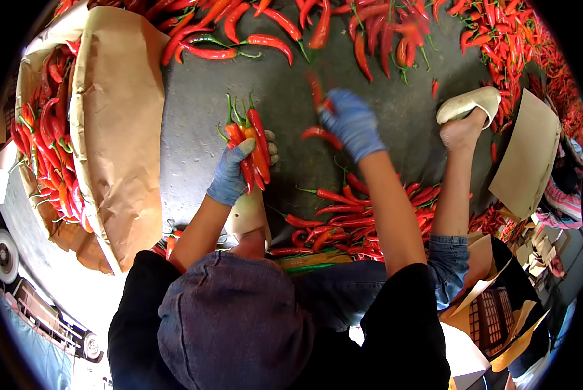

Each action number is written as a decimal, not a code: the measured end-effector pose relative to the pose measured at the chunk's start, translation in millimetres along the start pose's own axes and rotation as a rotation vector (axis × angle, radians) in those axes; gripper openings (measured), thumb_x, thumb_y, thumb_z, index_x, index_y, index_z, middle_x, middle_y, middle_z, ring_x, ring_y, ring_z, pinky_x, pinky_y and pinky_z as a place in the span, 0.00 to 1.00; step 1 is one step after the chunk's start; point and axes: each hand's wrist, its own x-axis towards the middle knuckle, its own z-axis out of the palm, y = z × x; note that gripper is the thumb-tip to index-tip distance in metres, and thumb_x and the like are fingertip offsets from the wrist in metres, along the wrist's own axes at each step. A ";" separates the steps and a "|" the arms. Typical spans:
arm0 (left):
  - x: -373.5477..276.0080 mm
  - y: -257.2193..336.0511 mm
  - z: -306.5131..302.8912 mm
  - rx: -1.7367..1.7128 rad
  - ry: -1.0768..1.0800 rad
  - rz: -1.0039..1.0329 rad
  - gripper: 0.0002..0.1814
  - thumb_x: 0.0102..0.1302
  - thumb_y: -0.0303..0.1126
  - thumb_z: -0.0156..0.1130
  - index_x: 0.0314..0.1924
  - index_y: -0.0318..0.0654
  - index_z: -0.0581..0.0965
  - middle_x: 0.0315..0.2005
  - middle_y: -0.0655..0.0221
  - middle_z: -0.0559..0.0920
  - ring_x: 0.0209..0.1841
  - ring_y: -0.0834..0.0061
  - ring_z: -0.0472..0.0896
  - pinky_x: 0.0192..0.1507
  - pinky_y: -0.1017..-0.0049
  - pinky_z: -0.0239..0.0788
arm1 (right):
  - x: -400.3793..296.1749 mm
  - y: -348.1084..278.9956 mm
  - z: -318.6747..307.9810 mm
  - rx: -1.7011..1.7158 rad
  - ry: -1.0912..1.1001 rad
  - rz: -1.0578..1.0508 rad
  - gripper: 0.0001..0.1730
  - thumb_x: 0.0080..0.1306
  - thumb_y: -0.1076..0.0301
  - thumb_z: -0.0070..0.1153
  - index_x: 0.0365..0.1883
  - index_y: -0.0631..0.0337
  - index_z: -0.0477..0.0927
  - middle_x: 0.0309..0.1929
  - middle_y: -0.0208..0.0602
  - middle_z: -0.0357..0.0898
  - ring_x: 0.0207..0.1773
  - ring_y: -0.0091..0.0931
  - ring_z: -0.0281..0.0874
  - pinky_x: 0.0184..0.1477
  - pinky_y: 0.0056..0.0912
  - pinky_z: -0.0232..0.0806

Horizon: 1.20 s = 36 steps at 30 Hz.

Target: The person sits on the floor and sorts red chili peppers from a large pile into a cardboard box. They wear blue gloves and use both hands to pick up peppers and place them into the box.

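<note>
My left hand, in a blue glove with pale fingertips, grips a small bunch of red chili peppers, their green stems pointing away from me. To its right, my right hand, also in a blue glove, is blurred. A blurred red chili pepper juts from its fingers. Another red chili pepper lies by the underside of that hand; whether it is held is unclear. Between my legs is a heap of long red chili peppers, partly covered by my right forearm.
A paper-lined container of chilies stands at left, its brown paper folded outward. More chilies are spread on the grey floor ahead, with a large pile at far right. My slippered foot and a paper-lined crate are at right.
</note>
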 end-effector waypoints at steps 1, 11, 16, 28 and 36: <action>-0.9 0.5 1.4 0.003 0.007 -0.010 0.28 0.55 0.41 0.65 0.51 0.32 0.68 0.41 0.64 0.74 0.41 0.72 0.77 0.46 0.71 0.72 | -19.7 -6.7 15.7 0.032 -0.019 -0.061 0.15 0.59 0.55 0.52 0.36 0.55 0.72 0.39 0.42 0.74 0.43 0.41 0.73 0.43 0.43 0.69; -4.4 -0.3 22.9 0.191 -0.030 -0.068 0.30 0.55 0.38 0.65 0.54 0.31 0.68 0.41 0.63 0.77 0.42 0.71 0.78 0.47 0.70 0.72 | -77.6 -76.8 -1.3 0.472 -0.079 0.358 0.19 0.67 0.57 0.45 0.46 0.63 0.72 0.42 0.53 0.75 0.47 0.46 0.73 0.47 0.45 0.67; -4.8 26.7 32.6 0.280 0.062 -0.068 0.26 0.53 0.32 0.63 0.51 0.33 0.68 0.36 0.64 0.76 0.36 0.72 0.77 0.40 0.73 0.72 | -26.4 -102.4 8.6 0.722 -0.107 0.256 0.19 0.66 0.57 0.45 0.43 0.65 0.73 0.38 0.54 0.76 0.43 0.47 0.75 0.45 0.46 0.67; -10.6 24.4 -5.9 -0.166 0.050 0.092 0.26 0.54 0.34 0.63 0.51 0.32 0.68 0.38 0.65 0.74 0.38 0.73 0.76 0.42 0.72 0.73 | 107.7 -13.3 -6.1 0.845 0.450 0.748 0.25 0.49 0.68 0.57 0.45 0.67 0.70 0.44 0.53 0.69 0.46 0.44 0.71 0.49 0.42 0.66; -9.1 19.0 -2.2 -0.160 0.047 0.070 0.29 0.53 0.37 0.65 0.52 0.32 0.67 0.44 0.66 0.71 0.40 0.75 0.74 0.43 0.73 0.71 | 155.3 -80.5 -18.8 -0.036 0.193 0.260 0.29 0.54 0.52 0.58 0.50 0.58 0.69 0.44 0.48 0.73 0.44 0.45 0.76 0.46 0.46 0.69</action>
